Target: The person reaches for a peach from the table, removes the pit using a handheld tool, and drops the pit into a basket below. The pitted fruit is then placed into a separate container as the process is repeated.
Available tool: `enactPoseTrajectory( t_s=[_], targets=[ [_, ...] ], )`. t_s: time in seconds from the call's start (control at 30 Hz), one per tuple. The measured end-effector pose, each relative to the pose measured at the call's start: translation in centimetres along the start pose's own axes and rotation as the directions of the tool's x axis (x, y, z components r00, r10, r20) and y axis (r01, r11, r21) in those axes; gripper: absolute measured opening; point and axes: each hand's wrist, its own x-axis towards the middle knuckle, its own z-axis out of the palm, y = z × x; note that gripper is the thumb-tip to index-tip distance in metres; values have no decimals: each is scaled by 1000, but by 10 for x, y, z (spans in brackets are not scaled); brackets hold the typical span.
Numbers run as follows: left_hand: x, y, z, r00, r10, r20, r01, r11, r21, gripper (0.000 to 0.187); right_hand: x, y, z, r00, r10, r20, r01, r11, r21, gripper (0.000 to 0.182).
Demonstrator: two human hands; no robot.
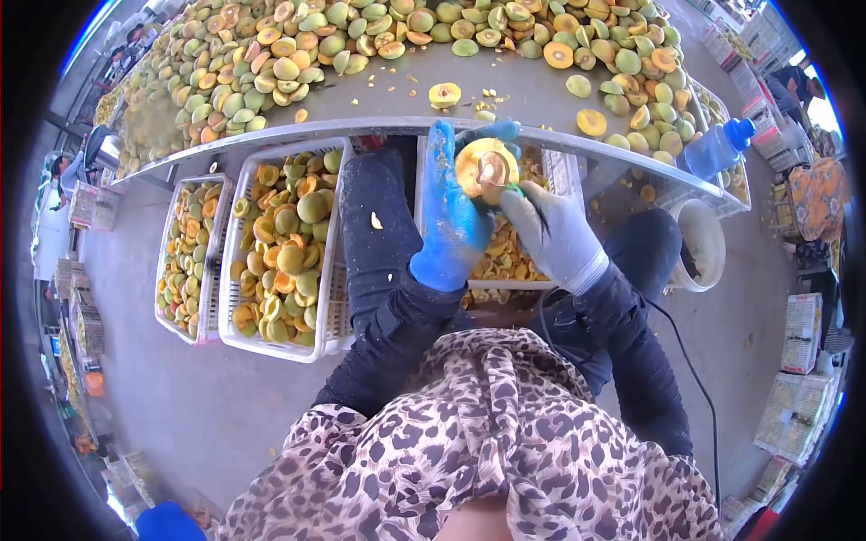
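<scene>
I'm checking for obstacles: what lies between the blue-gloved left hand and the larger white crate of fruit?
The dark-clad left leg, with a pale scrap on it, lies between the left hand and the crate, in the head view.

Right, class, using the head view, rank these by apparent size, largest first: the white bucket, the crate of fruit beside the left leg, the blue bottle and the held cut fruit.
1. Crate of fruit
2. White bucket
3. Blue bottle and held cut fruit: too alike to rank.
</scene>
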Motion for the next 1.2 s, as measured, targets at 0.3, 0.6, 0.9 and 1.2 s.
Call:
enactPoseTrajectory(
  t_s=[0.3,0.6,0.9,1.2],
  targets=[
    [13,8,-10,997,17,75,-41,945,324,57,-6,-14,-15,848,304,435,-455,837,302,45],
    [12,8,-25,936,100,337,-179,961,211,37,-6,-15,-22,632,299,715,-740,507,442,50],
    [10,14,-20,912,112,395,-258,904,340,37,-6,-15,-25,473,302,828,-873,290,393,55],
    [6,-21,-16,992,-65,-107,72,995,65,53,-22,33,13,558,-290,778,-822,-324,468,53]
  ],
)
